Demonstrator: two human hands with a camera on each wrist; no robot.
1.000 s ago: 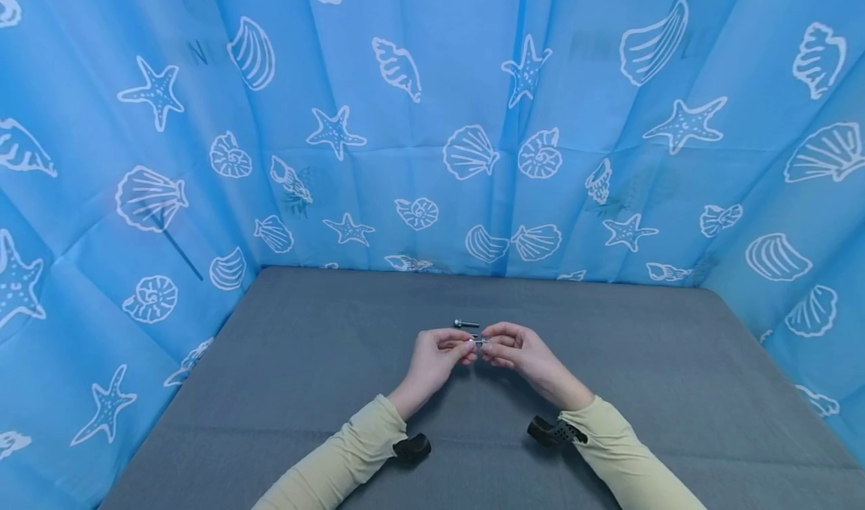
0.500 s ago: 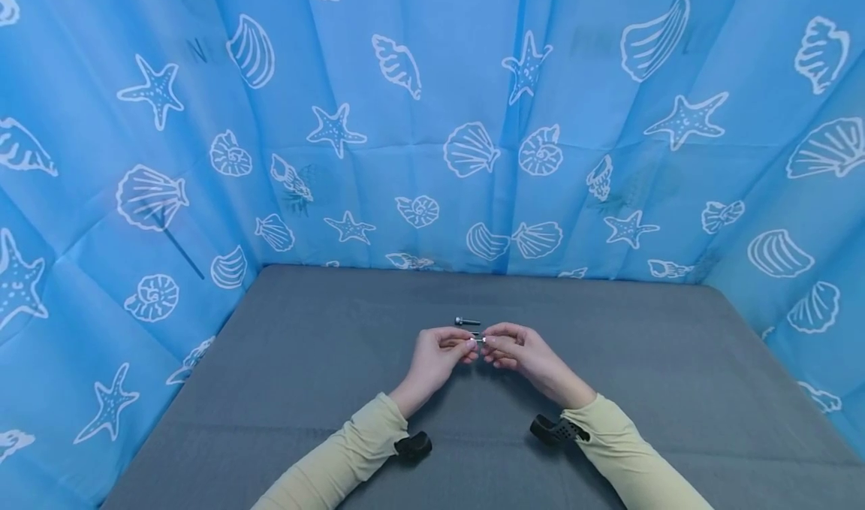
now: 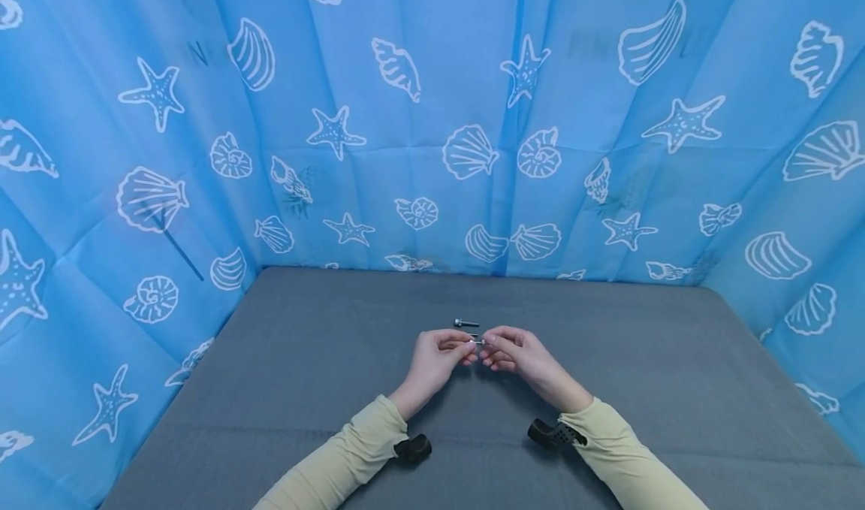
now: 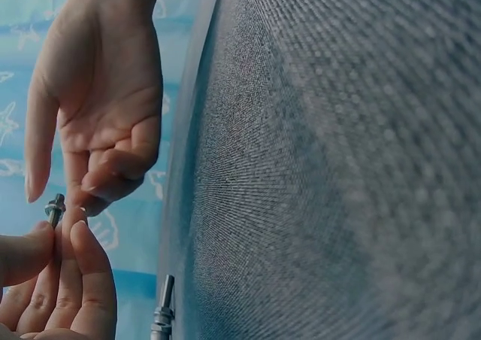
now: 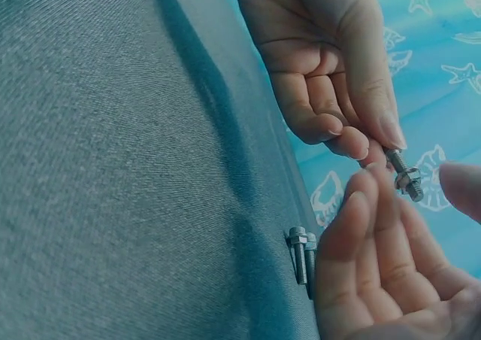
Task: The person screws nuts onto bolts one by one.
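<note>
In the head view my left hand [image 3: 438,363] pinches a small metal bolt between thumb and fingers. The right wrist view shows a nut [image 5: 407,178] threaded on this bolt [image 5: 397,158], close to its free end. My right hand [image 3: 527,360] is just to the right, at the nut end. Its thumb [image 5: 462,189] stands apart from the nut, while its bent fingers lie close beside it; whether they touch is unclear. The left wrist view shows the same gap between the right thumb [image 4: 41,152] and the bolt [image 4: 54,210].
Two more bolts lie on the grey cloth-covered table [image 3: 338,322] beyond the hands; the farther bolt [image 3: 466,323] shows whole, the nearer bolt [image 3: 473,335] is partly hidden by fingers. A blue curtain [image 3: 419,172] with white shells hangs around the table.
My right thumb and fingers have shifted slightly around the nut end of the bolt. The left hand keeps its pinch in nearly the same spot.
</note>
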